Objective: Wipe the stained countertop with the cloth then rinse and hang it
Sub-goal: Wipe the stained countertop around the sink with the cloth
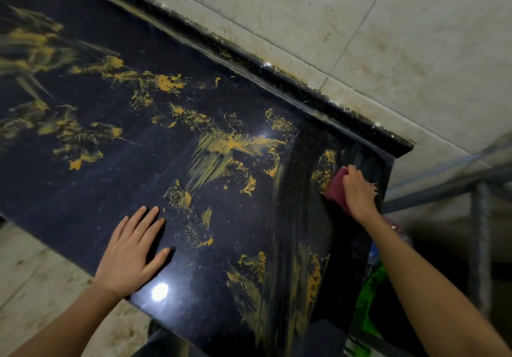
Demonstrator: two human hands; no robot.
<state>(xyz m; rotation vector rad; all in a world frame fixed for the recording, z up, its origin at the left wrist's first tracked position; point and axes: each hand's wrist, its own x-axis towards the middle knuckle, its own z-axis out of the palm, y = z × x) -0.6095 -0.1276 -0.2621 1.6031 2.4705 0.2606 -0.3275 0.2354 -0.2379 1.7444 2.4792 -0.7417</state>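
A dark polished countertop [116,179] runs from the upper left to the lower right, smeared all over with yellow-orange stains [235,146]. My right hand [358,190] grips a dark red cloth [336,187] and holds it against the counter near its right end, beside a stained patch. A cleaner dark swathe curves down the counter just left of the cloth. My left hand [133,248] lies flat on the counter near its front edge, fingers straight and spread.
A raised dark backsplash [277,71] borders the counter against a tiled wall [360,24]. Past the counter's right end stand a grey metal frame [479,218] and something green [371,295] below. A pale dirty floor [36,279] lies at the lower left.
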